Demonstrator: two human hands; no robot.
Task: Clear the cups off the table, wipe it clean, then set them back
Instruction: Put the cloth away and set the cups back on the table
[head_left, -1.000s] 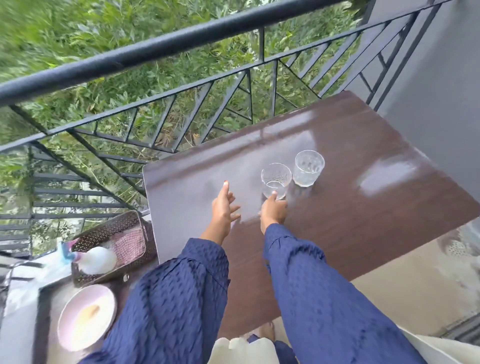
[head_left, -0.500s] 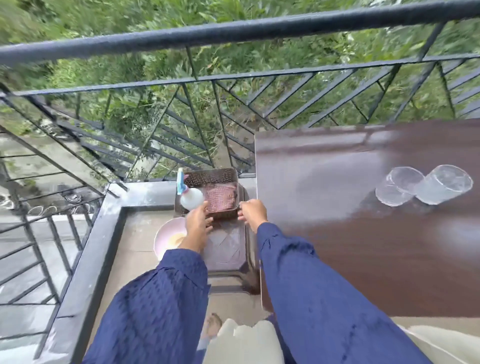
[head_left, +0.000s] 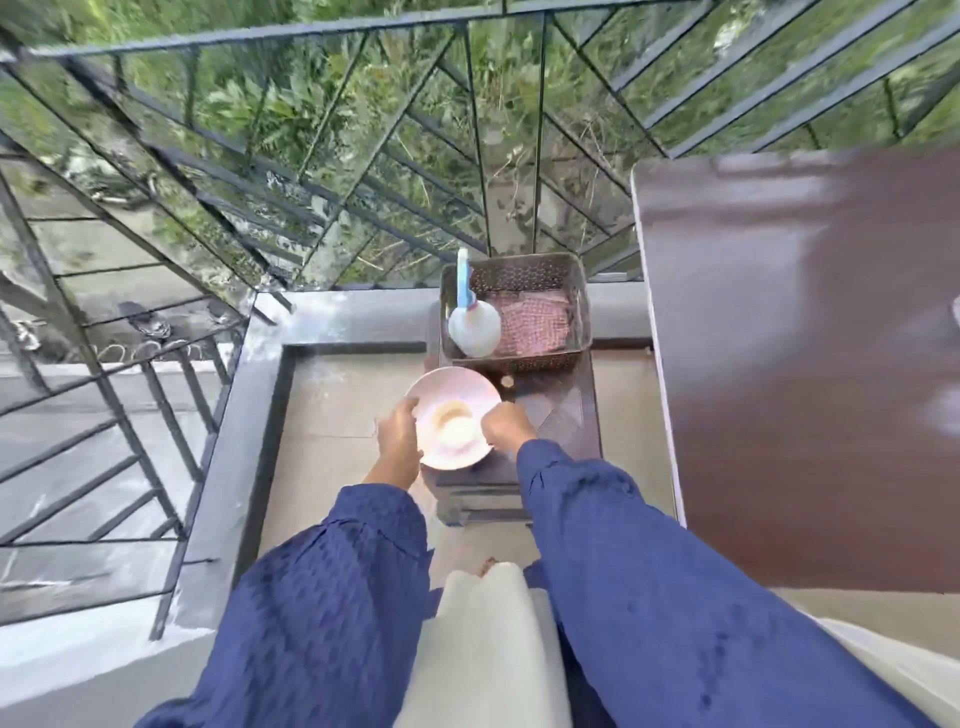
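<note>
While your left hand (head_left: 397, 441) and right hand (head_left: 506, 427) each grip an edge of the pink plate (head_left: 453, 415), the basket (head_left: 519, 273) sits at twelve o'clock and the table (head_left: 779, 364) at three.

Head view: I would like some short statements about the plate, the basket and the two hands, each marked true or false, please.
1. The left hand and the right hand hold the pink plate at opposite sides. True.
2. A pink checked cloth lies in the basket beside the spray bottle. True.
3. The basket stands on the large brown table. False: it stands on the small dark stool, beside that table.
4. The left hand holds the spray bottle. False: it holds the plate's left rim, and the bottle lies untouched in the basket.
</note>
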